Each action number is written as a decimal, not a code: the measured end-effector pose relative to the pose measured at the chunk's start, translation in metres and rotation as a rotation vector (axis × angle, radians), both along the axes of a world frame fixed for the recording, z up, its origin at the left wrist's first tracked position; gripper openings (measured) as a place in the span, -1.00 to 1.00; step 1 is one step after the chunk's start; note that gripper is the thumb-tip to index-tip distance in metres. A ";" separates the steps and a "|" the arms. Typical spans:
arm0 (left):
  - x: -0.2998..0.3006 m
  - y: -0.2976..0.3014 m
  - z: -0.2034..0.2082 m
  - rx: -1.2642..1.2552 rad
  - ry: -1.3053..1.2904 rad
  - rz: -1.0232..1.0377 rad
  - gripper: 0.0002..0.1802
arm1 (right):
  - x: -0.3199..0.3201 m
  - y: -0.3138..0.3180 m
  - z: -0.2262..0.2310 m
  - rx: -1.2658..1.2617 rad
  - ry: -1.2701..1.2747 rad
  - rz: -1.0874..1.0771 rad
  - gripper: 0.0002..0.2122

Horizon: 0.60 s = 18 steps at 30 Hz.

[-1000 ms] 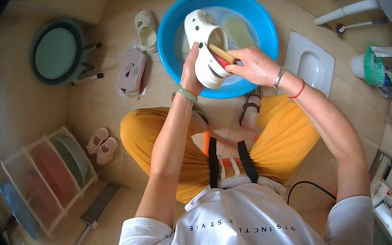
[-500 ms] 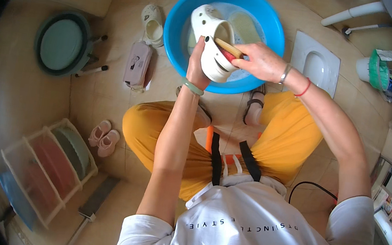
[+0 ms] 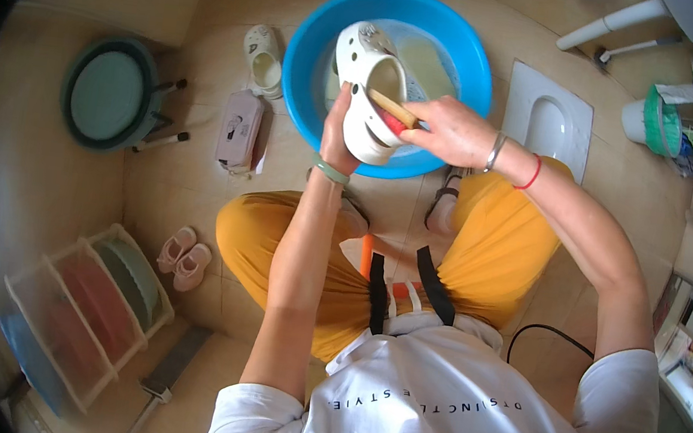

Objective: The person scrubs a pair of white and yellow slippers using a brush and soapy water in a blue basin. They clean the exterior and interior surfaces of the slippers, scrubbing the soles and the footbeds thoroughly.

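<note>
A white clog with holes in its toe is held over the near part of a blue basin. My left hand grips its heel end from the left side. In my right hand is a scrubbing brush with a wooden back and red bristles, pressed against the heel area of the clog. Sudsy water lies in the basin, with a pale greenish flat board, perhaps a washboard, partly under the water. The left fingers are mostly hidden by the clog.
Left of the basin stand another white clog and a pinkish case. A squat toilet is set in the floor at right. A green folding basin, small pink shoes and a basin rack are further left.
The whole view has shifted slightly, so the basin and both hands sit a little lower. The clog and brush keep nearly the same hold and contact.
</note>
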State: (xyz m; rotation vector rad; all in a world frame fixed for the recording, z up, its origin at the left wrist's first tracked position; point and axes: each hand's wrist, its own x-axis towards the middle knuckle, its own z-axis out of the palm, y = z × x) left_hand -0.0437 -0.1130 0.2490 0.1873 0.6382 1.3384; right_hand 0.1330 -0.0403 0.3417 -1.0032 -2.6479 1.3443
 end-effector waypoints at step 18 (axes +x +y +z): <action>0.001 0.018 -0.028 0.114 -0.266 -0.190 -0.26 | 0.028 0.029 0.011 -0.266 0.205 -0.435 -0.58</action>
